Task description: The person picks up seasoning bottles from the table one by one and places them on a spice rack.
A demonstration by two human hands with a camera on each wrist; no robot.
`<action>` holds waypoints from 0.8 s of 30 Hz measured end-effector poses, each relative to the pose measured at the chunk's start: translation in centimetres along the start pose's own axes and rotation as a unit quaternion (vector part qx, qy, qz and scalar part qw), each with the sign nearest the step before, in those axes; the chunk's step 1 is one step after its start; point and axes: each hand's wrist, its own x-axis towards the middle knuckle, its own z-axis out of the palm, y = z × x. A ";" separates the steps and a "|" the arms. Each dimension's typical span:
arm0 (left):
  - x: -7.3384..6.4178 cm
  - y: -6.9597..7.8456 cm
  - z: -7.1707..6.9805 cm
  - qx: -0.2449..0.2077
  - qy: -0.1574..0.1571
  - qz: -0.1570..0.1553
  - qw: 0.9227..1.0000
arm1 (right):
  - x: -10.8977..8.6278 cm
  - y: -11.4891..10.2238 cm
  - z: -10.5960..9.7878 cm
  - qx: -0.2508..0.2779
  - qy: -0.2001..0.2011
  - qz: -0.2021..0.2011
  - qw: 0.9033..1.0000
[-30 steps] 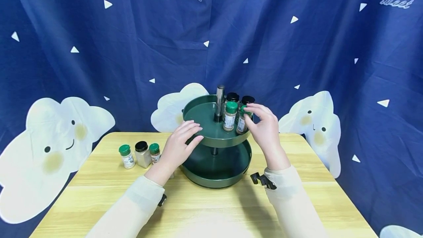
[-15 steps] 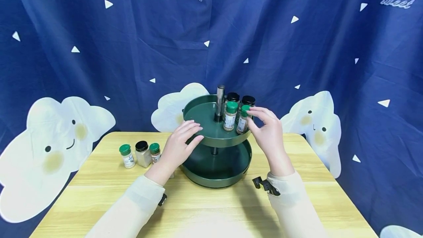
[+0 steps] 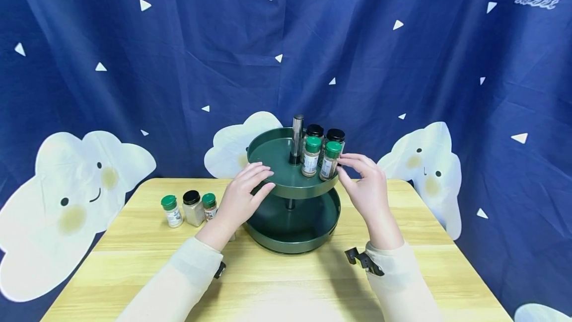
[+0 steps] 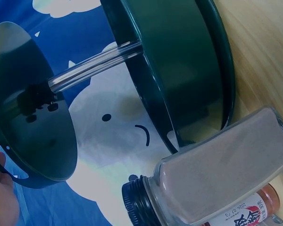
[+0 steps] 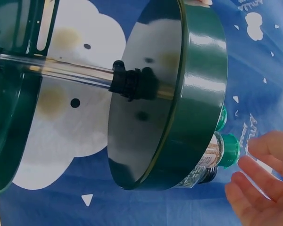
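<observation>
A dark green two-tier spice rack (image 3: 297, 192) stands on the table, with round trays joined by a metal post. My left hand (image 3: 243, 190) grips the near left rim of its upper tray, fingers over the edge and thumb outside. On that tray's right side several spice jars stand upright: a green-capped jar (image 3: 311, 157), another green-capped jar (image 3: 330, 160) closest to my right hand, and black-capped jars (image 3: 335, 136) behind them. Beside the nearer green cap, my right hand (image 3: 365, 183) has its fingers loosely extended, holding nothing; the right wrist view shows them apart from the cap (image 5: 231, 149).
Left of the rack, more jars stand on the wooden table (image 3: 286, 287): a green-capped one (image 3: 172, 212), a black-capped one (image 3: 193, 210) and another green-capped one (image 3: 209, 205). My left forearm partly hides a further jar. Behind the table hangs a blue curtain (image 3: 223, 39).
My right hand has let go of the front green-capped jar and drawn back right and slightly down. That jar stays standing on the upper tray. My left hand has not moved.
</observation>
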 end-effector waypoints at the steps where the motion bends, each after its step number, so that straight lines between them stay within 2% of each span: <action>1: 0.0 0.0 0.0 -0.001 0.000 0.000 1.000 | -0.2 0.0 0.0 -0.002 -0.003 0.001 1.000; 12: 0.0 0.0 0.0 -0.005 0.006 0.006 1.000 | -1.6 0.4 -0.6 -0.010 -0.024 0.019 0.999; 24: -0.1 0.0 0.1 -0.007 0.005 0.005 1.000 | -2.9 1.2 -0.8 -0.018 -0.069 0.038 0.997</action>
